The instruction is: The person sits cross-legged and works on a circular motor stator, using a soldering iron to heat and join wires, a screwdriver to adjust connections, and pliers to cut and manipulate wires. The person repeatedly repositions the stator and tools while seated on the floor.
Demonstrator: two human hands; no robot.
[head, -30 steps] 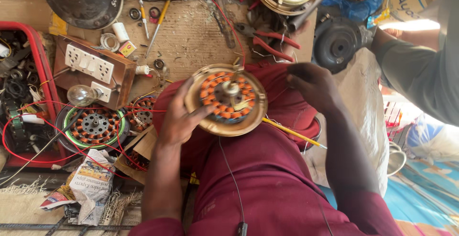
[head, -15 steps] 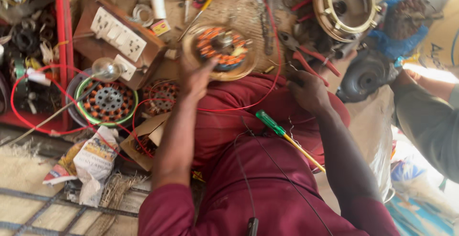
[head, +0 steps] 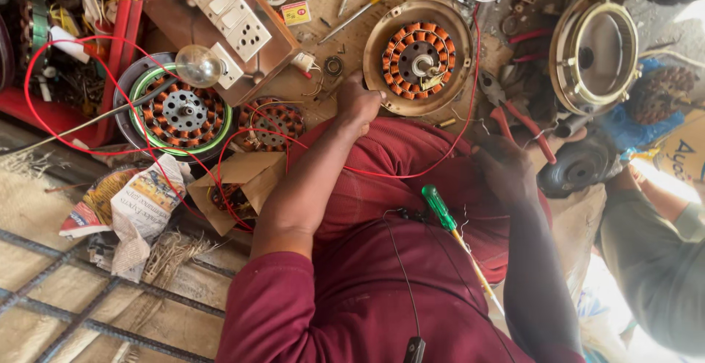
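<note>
A round fan motor point(head: 418, 58), a brass-coloured plate with orange copper windings, lies flat on the wooden board beyond my lap. My left hand point(head: 360, 104) is curled against its lower-left rim. My right hand point(head: 507, 173) hovers over my right knee, its fingers close to the red-handled pliers point(head: 523, 124); whether it grips anything is hidden. A red wire point(head: 411, 174) runs across my maroon-clad lap from the motor's right side. A green-handled screwdriver point(head: 439, 207) rests on my lap between my arms.
To the left are a wooden switchboard point(head: 228, 18) with a bulb point(head: 198, 65), a green-ringed stator point(head: 180, 113), a smaller winding point(head: 273, 120), a cardboard box point(head: 242, 187) and newspaper point(head: 139, 201). A metal fan cover point(head: 595, 47) and another person's arm point(head: 653, 253) are at the right.
The fan motor went from being held up over my lap to lying on the board farther away. My left hand stayed on its rim; my right hand came off it toward the pliers.
</note>
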